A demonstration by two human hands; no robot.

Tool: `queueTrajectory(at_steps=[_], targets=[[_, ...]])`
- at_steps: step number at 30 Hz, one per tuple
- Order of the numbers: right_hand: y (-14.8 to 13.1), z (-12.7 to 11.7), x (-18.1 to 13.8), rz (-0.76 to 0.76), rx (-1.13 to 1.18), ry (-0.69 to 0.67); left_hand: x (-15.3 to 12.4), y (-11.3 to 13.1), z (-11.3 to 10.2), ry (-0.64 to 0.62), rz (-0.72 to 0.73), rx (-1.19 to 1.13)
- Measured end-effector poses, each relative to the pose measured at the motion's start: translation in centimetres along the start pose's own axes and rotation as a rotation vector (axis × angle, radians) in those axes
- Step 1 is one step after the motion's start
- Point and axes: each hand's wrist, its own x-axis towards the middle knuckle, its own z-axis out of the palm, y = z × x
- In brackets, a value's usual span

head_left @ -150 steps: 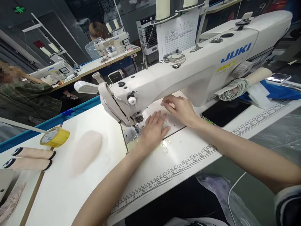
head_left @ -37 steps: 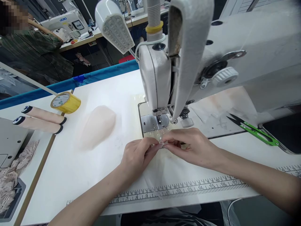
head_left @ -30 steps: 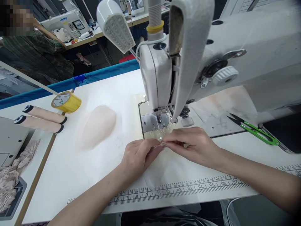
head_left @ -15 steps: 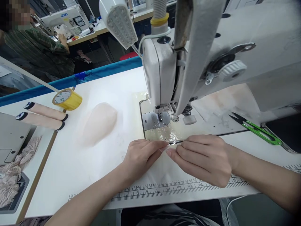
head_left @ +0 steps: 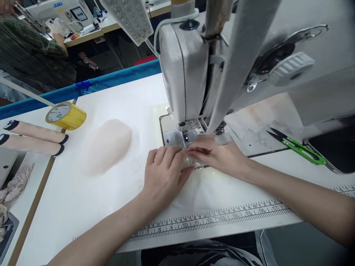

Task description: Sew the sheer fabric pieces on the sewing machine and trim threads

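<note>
My left hand (head_left: 165, 168) is closed at the front of the sewing machine (head_left: 183, 74), its fingers bent and pressed together on a thin, sheer pale fabric (head_left: 191, 190). My right hand (head_left: 215, 151) pinches the edge of the same fabric with thumb and fingers, just in front of the presser foot (head_left: 186, 136). The two hands' fingertips nearly meet. The metal needle plate (head_left: 172, 137) shows to the left of the foot, and the fingers hide part of it. Clear shiny tape (head_left: 203, 162) covers the machine bed below the right hand.
A sheer beige fabric piece (head_left: 112, 146) lies on the white table at left, near yellow tape (head_left: 66, 115) and two thread rolls (head_left: 36, 144). Green snips (head_left: 298, 147) rest beside a dark phone (head_left: 335, 146). A printed ruler (head_left: 210, 218) runs along the front edge. Another person (head_left: 30, 51) sits beyond.
Both hands have moved from the bed's front edge up towards the presser foot. The right hand has gone further in, beside the needle area. The view has shifted slightly.
</note>
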Motion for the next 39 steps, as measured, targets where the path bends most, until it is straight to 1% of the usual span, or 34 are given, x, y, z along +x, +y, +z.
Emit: queueTrajectory(at_steps=[2, 5, 7, 9, 12, 15, 21, 23, 27, 29, 35, 39], targets=[[0.0, -0.1, 0.2, 0.023, -0.022, 0.019, -0.1, 0.4, -0.3, 0.047, 0.118, 0.082], [0.2, -0.4, 0.2, 0.021, -0.149, 0.028, -0.6, 0.9, -0.6, 0.001, 0.194, 0.149], [0.5, -0.6, -0.1, -0.052, -0.312, 0.052, -0.8, 1.1, -0.8, -0.063, 0.190, 0.152], [0.6, -0.7, -0.7, -0.169, -0.465, 0.093, -0.8, 0.9, -0.8, -0.114, 0.177, 0.138], [0.3, -0.7, -1.6, -0.315, -0.611, 0.149, -0.4, 0.4, -0.7, -0.124, 0.159, 0.112], [0.0, -0.6, -2.0, -0.342, -0.703, 0.176, -0.1, -0.1, -0.5, -0.125, 0.145, 0.115], [0.2, -0.5, -1.6, -0.292, -0.678, 0.111, 0.1, -0.2, -0.5, -0.134, 0.130, 0.166], [0.4, -0.5, -1.5, -0.260, -0.598, 0.080, 0.1, -0.3, -0.6, -0.143, 0.125, 0.171], [0.7, -0.6, -1.2, -0.165, -0.339, 0.045, 0.4, -0.7, -0.5, -0.161, 0.111, 0.163], [0.9, -0.6, -1.0, -0.154, -0.291, 0.036, 0.5, -0.9, -0.4, -0.161, 0.109, 0.156], [1.2, -0.8, -0.8, -0.174, -0.292, 0.035, 0.7, -1.2, -0.2, -0.144, 0.105, 0.138], [1.2, -0.6, -1.1, -0.191, -0.492, 0.028, 0.7, -1.4, 0.0, -0.136, 0.107, 0.125]])
